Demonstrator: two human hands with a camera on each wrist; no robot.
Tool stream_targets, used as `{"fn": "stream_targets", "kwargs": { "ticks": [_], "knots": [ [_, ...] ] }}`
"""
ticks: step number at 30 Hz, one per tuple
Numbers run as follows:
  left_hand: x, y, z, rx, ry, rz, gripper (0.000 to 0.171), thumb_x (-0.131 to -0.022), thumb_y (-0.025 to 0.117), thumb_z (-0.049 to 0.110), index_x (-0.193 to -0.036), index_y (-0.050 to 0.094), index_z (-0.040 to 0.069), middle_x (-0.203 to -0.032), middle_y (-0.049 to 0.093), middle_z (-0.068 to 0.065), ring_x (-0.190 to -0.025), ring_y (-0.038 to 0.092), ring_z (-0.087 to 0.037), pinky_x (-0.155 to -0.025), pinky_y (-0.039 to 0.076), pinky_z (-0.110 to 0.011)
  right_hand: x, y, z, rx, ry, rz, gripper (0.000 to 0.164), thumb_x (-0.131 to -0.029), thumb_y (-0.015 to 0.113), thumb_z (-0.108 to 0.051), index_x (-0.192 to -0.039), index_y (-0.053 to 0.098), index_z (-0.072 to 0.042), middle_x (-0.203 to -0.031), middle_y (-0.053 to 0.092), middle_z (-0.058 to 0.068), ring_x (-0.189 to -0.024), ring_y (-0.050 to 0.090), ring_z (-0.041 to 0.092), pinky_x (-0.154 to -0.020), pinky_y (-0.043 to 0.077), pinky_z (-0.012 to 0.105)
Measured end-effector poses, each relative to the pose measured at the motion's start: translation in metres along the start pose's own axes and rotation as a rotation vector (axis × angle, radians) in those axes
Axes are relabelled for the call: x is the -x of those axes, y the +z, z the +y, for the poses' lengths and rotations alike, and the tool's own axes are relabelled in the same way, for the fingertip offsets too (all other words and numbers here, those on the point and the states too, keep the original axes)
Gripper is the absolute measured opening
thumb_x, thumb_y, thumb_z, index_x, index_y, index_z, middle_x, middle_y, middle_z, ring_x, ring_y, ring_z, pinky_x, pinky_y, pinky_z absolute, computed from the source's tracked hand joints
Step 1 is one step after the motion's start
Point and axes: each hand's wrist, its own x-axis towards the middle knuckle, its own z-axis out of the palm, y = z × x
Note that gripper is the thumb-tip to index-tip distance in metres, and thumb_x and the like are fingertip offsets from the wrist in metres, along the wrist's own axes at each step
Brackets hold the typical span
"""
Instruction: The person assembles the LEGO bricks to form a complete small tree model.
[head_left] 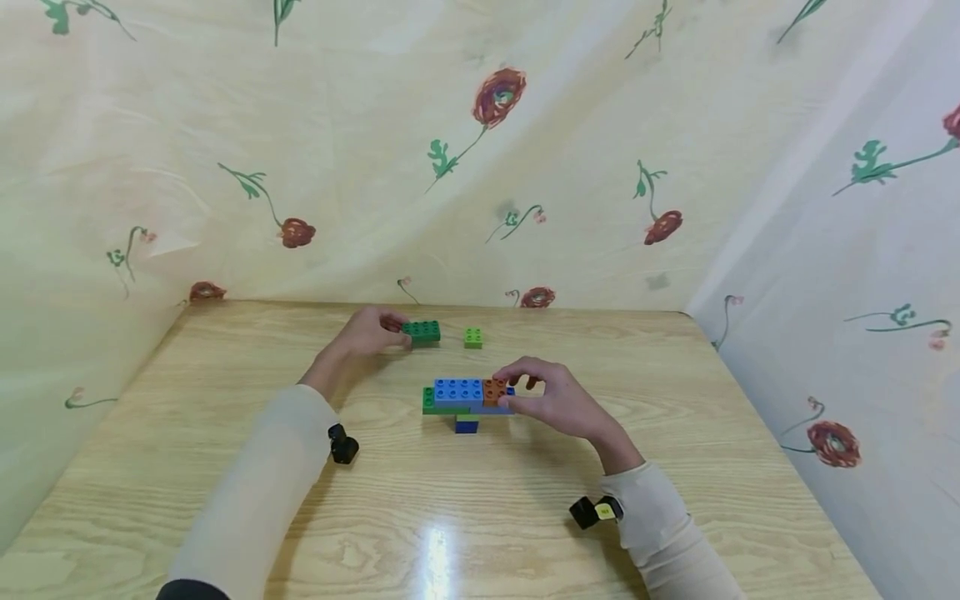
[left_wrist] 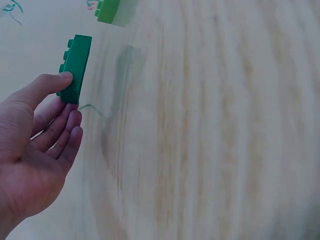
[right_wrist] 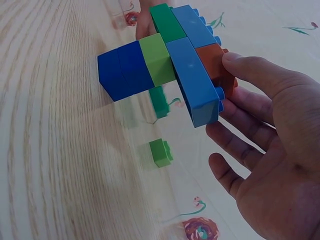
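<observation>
At the back of the table, my left hand [head_left: 366,333] pinches one end of a dark green building brick [head_left: 422,332] between thumb and fingers. The brick's studs face left in the left wrist view. My right hand [head_left: 561,402] holds a small brown-orange brick [right_wrist: 216,67] with thumb and fingertips. That brick sits on top of a T-shaped brick build. In the right wrist view, the build has a stem of dark blue bricks [right_wrist: 125,70] and a lime brick [right_wrist: 157,59]. Above the stem lie a green brick [right_wrist: 168,23] and light blue bricks [right_wrist: 192,75].
A small lime green brick [head_left: 473,338] stands on the wooden table [head_left: 405,517], right of the dark green brick. Flower-patterned cloth [head_left: 360,167] hangs behind the table and along its sides.
</observation>
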Motion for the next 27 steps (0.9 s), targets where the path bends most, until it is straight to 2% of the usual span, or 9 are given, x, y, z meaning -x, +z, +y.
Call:
{"fn": "stream_targets", "kwargs": {
  "ticks": [7, 12, 20, 27],
  "knots": [
    [0.017, -0.005, 0.008, 0.025, 0.065, 0.041, 0.038, -0.094, 0.076, 0.023, -0.128, 0.069, 0.006, -0.116, 0.07, -0.014, -0.107, 0.065, -0.028, -0.088, 0.054, -0.037, -0.003, 0.003, 0.001, 0.004, 0.004, 0.001, 0.029, -0.094, 0.077, -0.021, -0.122, 0.072, -0.018, -0.115, 0.072, -0.001, -0.109, 0.061, 0.038, -0.094, 0.05, 0.058],
    [0.03, -0.006, 0.02, 0.01, 0.1, 0.05, 0.042, -0.094, 0.076, 0.027, -0.129, 0.068, 0.007, -0.119, 0.07, -0.014, -0.109, 0.065, -0.028, -0.093, 0.055, -0.041, -0.004, 0.005, 0.0, 0.0, 0.002, 0.004, 0.028, -0.094, 0.077, -0.021, -0.121, 0.073, -0.017, -0.115, 0.072, 0.001, -0.109, 0.061, 0.039, -0.093, 0.05, 0.058],
    [0.053, 0.0, 0.049, 0.063, 0.159, 0.041, 0.039, -0.092, 0.079, 0.026, -0.126, 0.07, 0.009, -0.116, 0.071, -0.011, -0.105, 0.066, -0.025, -0.093, 0.055, -0.041, -0.003, 0.003, 0.0, -0.012, -0.002, 0.004, 0.028, -0.094, 0.077, -0.021, -0.121, 0.072, -0.018, -0.115, 0.072, 0.0, -0.108, 0.06, 0.04, -0.093, 0.05, 0.057],
    [0.073, 0.007, 0.065, 0.071, 0.2, 0.013, 0.036, -0.091, 0.08, 0.026, -0.123, 0.071, 0.012, -0.115, 0.072, -0.007, -0.104, 0.066, -0.022, -0.093, 0.055, -0.04, -0.003, 0.002, 0.001, -0.007, -0.014, 0.0, 0.028, -0.094, 0.077, -0.021, -0.122, 0.072, -0.018, -0.115, 0.072, -0.001, -0.108, 0.061, 0.039, -0.093, 0.051, 0.057]
  ]
}}
